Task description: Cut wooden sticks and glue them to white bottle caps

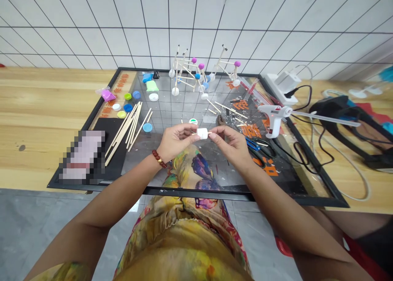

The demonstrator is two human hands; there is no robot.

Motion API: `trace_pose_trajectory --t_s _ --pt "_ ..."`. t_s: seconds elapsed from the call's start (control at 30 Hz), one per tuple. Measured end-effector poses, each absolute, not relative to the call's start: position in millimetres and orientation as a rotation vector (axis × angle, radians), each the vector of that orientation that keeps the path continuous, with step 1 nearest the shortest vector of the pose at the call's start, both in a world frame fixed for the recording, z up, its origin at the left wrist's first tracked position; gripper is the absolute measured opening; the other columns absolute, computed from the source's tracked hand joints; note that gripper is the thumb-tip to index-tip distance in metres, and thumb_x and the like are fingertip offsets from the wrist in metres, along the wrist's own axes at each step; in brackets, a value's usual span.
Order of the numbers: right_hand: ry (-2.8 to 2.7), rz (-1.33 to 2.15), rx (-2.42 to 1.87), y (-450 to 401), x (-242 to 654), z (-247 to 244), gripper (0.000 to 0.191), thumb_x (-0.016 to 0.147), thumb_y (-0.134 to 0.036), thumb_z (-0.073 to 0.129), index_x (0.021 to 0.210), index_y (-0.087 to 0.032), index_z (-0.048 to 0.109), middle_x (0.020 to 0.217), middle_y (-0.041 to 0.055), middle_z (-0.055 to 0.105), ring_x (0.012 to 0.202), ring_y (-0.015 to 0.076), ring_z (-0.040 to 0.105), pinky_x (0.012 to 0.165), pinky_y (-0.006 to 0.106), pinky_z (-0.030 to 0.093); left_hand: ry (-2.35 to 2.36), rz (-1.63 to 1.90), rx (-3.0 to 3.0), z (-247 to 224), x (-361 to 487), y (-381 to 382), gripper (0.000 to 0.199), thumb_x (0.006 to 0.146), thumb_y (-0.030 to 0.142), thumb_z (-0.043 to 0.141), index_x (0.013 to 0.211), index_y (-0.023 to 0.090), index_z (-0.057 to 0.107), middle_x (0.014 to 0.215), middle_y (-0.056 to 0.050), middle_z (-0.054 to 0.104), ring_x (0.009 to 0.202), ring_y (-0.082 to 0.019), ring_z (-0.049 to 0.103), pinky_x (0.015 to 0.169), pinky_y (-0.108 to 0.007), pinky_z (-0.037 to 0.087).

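Note:
Over the front of the glass-topped board, my left hand (178, 140) pinches a small white cap-like cylinder (202, 133) at its left side. It looks like one or two bottle caps, and a thin wooden stick seems to pass through it. The stick's right end is pinched between thumb and finger of my right hand (229, 143). Just behind the fingers lies a white cap with a green mark (193, 121). Blue-handled scissors (253, 144) lie beside my right hand. To the left of my left hand are a light blue cap (147, 127) and several wooden sticks (132, 123).
Stick frames with white caps and coloured balls (197, 76) stand at the back. A white glue gun (274, 119) lies on the right, its cable near a power strip (281, 88). Clay packets (108, 95) and loose caps (127, 107) lie left, with a blurred-out object (82, 154).

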State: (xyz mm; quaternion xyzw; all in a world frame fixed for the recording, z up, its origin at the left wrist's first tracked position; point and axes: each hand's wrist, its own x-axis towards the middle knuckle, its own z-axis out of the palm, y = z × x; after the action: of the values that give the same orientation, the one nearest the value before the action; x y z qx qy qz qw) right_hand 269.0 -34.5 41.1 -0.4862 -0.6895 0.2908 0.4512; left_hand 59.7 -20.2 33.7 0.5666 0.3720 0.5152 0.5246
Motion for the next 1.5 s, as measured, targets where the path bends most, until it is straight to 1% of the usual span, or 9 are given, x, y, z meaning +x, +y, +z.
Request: trace_pose_trajectory --t_s 0.13,0.23,0.43,0.7,0.87,1.03,1.2,1.37,1.5 --pt "-1.730 0.684 -1.063 -34 269 40 0.045 0.083 -0.048 0.079 0.121 -0.025 0.071 0.102 0.0057 0.076 0.093 0.0236 0.068 0.086 0.041 0.052 0.874 1.239 1.325 34 59 -20 0.041 0.069 0.041 0.091 0.098 0.015 0.081 0.092 -0.009 0.080 0.085 -0.018 0.075 0.083 -0.033 0.063" --pt "-1.822 0.588 -1.054 -34 268 41 0.035 0.086 -0.043 0.078 0.117 -0.028 0.075 0.106 0.0062 0.078 0.094 0.0257 0.070 0.093 0.046 0.051 0.880 1.220 1.326 34 58 -20 0.040 0.069 0.041 0.091 0.099 0.016 0.081 0.095 -0.009 0.081 0.088 -0.020 0.076 0.086 -0.036 0.064" --pt "-1.865 0.554 -1.092 -35 269 44 0.020 0.088 -0.041 0.077 0.105 -0.031 0.078 0.101 0.0056 0.080 0.092 0.0298 0.071 0.092 0.049 0.050 0.917 1.177 1.293 30 59 -21 0.040 0.069 0.041 0.091 0.100 0.016 0.082 0.095 -0.009 0.081 0.087 -0.021 0.077 0.084 -0.038 0.065" --pt "-1.859 0.583 -1.103 -31 271 35 0.022 0.087 -0.050 0.076 0.102 -0.033 0.079 0.097 0.0042 0.080 0.091 0.0294 0.072 0.091 0.049 0.051 0.961 1.175 1.232 32 64 -24 0.040 0.065 0.041 0.093 0.093 0.015 0.083 0.089 -0.008 0.081 0.078 -0.020 0.076 0.076 -0.037 0.067" --pt "-1.870 0.568 -1.092 -31 270 34 0.026 0.089 -0.051 0.075 0.101 -0.029 0.078 0.096 0.0043 0.080 0.090 0.0267 0.072 0.090 0.046 0.050 0.974 1.181 1.234 33 64 -23 0.039 0.065 0.041 0.093 0.093 0.015 0.082 0.090 -0.008 0.081 0.080 -0.020 0.077 0.078 -0.037 0.067" --pt "-1.823 0.589 -1.140 -33 272 39 0.037 0.089 -0.049 0.072 0.119 -0.027 0.072 0.107 0.0063 0.079 0.093 0.0264 0.072 0.091 0.046 0.051 0.962 1.208 1.190 30 65 -22 0.045 0.065 0.048 0.092 0.095 0.016 0.082 0.092 -0.008 0.082 0.078 -0.019 0.076 0.079 -0.037 0.067" --pt "-1.895 0.444 -1.177 -33 273 41 0.013 0.092 -0.038 0.070 0.090 -0.027 0.077 0.089 0.0057 0.080 0.083 0.0269 0.072 0.089 0.049 0.046 0.986 1.186 1.240 28 66 -25 0.043 0.070 0.050 0.089 0.098 0.018 0.081 0.094 -0.007 0.081 0.082 -0.020 0.076 0.081 -0.037 0.065" --pt "-1.761 0.385 -1.229 -32 277 41 0.021 0.093 -0.040 0.067 0.081 -0.025 0.075 0.083 0.0034 0.077 0.080 0.0244 0.070 0.085 0.045 0.046 1.049 1.187 1.322 35 60 -26 0.037 0.084 0.049 0.078 0.106 0.019 0.080 0.083 -0.005 0.078 0.069 -0.014 0.070 0.068 -0.028 0.059" --pt "-1.540 0.409 -1.333 -28 287 39 0.023 0.093 -0.044 0.067 0.083 -0.025 0.075 0.081 0.0034 0.075 0.078 0.0236 0.068 0.080 0.041 0.049 1.164 1.394 1.372 45 55 -28 0.029 0.083 0.041 0.079 0.102 0.019 0.080 0.074 0.000 0.073 0.065 -0.011 0.065 0.064 -0.025 0.055"
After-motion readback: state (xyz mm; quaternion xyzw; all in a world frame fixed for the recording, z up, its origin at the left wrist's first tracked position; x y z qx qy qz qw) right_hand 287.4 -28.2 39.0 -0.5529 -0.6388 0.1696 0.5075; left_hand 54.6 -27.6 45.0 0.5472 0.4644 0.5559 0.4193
